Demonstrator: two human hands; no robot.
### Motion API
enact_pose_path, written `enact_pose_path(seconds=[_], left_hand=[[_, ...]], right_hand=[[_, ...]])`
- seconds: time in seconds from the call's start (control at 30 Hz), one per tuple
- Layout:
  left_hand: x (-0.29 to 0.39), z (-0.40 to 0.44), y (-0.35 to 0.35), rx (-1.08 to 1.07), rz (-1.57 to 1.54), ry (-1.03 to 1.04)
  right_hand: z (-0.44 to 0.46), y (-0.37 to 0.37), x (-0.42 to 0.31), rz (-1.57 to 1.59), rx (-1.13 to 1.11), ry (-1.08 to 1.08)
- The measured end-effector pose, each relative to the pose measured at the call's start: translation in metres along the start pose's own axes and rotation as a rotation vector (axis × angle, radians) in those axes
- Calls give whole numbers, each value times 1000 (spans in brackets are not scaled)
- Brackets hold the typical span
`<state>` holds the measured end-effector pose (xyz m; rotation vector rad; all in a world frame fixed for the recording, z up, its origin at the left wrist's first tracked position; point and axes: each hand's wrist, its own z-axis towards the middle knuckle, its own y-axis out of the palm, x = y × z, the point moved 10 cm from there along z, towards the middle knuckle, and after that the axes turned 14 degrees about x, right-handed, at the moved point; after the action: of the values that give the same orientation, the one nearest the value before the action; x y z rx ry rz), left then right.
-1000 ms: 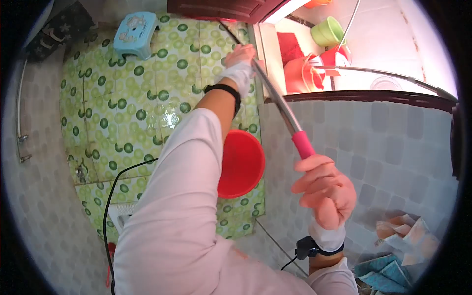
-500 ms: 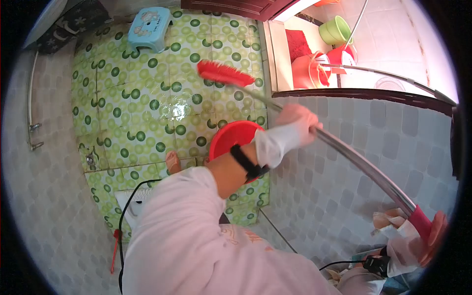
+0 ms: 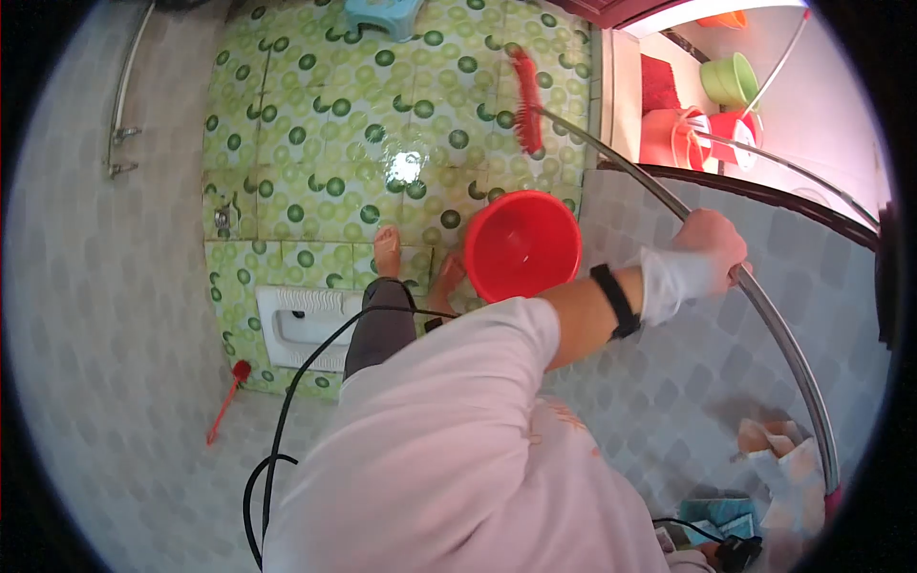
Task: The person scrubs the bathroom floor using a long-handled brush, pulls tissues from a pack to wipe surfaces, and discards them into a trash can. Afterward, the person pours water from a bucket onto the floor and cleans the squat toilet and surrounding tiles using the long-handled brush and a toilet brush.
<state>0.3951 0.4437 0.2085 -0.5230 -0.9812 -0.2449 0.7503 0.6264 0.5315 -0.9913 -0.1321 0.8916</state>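
Observation:
My left hand (image 3: 712, 250) is closed around the middle of the metal pole of a long-handled brush (image 3: 528, 103). The brush's red bristled head points away from me, over the green-patterned tiled floor, which looks wet and shiny. Its pole bends in the view and runs down to a pink grip (image 3: 834, 502) at the lower right edge. White cuff and a black wrist strap of my right arm show near that grip, but my right hand's fingers are hidden at the dark edge. Beside my feet stands a red basin (image 3: 523, 250).
A squat toilet (image 3: 310, 325) is set in the floor at left, with a red toilet brush (image 3: 229, 396) beside it. A blue stool (image 3: 384, 17) stands at the far end. Past the doorway are buckets, including a green one (image 3: 731, 81). A black cable (image 3: 287, 420) hangs beside me.
The brush head has swung round from crosswise to nearly lengthwise and sits nearer the right wall. My left hand still grips the pole. The view has shifted, showing more of the basin and toilet.

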Motion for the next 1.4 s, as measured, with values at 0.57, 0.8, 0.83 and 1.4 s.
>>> enact_pose_path(seconds=[0.57,0.8,0.83,1.4], left_hand=[[-146,-222,-122,-523,563,-413],[-24,-188,-38,-568,403,-244],[-18,-193,-31,-578,356,-204],[-54,-281,-82,-736,492,-270]], right_hand=[[-61,151,1,654,-164,284],[-59,12,-76,695,182,144],[-64,3,-88,702,195,127],[-176,5,-97,525,397,314]])
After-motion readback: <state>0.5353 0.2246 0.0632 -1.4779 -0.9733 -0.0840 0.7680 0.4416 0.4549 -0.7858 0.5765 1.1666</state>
